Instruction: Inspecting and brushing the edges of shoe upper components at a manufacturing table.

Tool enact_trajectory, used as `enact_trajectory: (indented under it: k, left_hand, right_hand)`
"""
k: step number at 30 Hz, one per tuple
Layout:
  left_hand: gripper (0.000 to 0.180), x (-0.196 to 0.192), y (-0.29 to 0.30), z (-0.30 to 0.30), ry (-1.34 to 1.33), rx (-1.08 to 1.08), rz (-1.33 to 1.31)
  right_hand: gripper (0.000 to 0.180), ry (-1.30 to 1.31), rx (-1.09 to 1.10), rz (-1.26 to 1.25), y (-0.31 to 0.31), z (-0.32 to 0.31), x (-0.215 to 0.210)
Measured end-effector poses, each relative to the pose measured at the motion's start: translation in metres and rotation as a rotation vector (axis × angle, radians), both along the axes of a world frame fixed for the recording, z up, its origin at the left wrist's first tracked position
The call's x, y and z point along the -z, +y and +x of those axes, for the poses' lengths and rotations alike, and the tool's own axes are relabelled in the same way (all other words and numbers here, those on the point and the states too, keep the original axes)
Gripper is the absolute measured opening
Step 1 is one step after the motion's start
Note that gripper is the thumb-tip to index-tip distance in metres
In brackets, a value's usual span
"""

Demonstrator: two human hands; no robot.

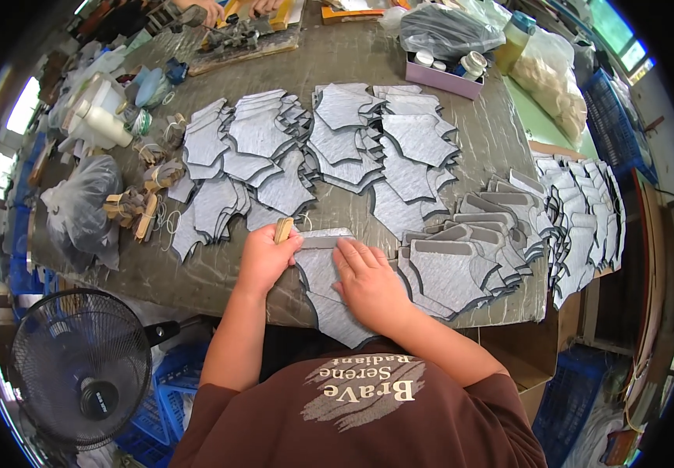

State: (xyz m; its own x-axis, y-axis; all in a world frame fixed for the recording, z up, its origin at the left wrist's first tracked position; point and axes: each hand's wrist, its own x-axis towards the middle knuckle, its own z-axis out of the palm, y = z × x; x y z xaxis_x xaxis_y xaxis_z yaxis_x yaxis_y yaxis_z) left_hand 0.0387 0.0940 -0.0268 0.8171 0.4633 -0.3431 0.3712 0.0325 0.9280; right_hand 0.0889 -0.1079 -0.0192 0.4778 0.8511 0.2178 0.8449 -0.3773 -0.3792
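A grey cut piece (321, 269) of sheet material with dark edges lies in front of me at the table's near edge, part of it hanging toward my body. Along its far edge runs a folded-over strip (317, 241). My left hand (265, 256) is closed around a short flat wooden stick (283, 228) and rests at the left end of that strip. Flat on the piece lies my right hand (371, 279), its fingers stretched toward the strip's right end. To the right, a fanned pile of similar pieces (462, 265) shows folded strips.
Overlapping stacks of grey pieces (255, 132) cover the middle of the table (337, 62). Wooden clamps (130, 207), a clear plastic bag (83, 203) and a white bottle (103, 125) stand left. A pink box (442, 80) holds jars. A fan (79, 366) is lower left. Another person's hands (204, 9) show at the far side.
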Motion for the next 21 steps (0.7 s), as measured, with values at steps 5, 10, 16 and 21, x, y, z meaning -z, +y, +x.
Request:
enact_trajectory:
  k: [5,10,16,21]
  left_hand:
    - [0.008,0.005,-0.002,-0.002,-0.016,-0.01,0.11]
    - [0.009,0.005,-0.005,-0.001,0.019,0.015,0.299]
    - [0.008,-0.003,-0.005,0.0,-0.012,0.143,0.66]
    - [0.009,0.004,-0.008,-0.016,-0.318,0.094,0.674]
  right_hand:
    - [0.05,-0.098,0.001,-0.055,0.002,-0.007,0.009]
    - [0.051,-0.093,0.002,-0.068,0.003,-0.006,0.008]
    - [0.048,-0.064,0.01,-0.065,0.002,-0.006,0.006]
    - [0.047,-0.021,0.125,0.181,-0.001,0.0,0.009]
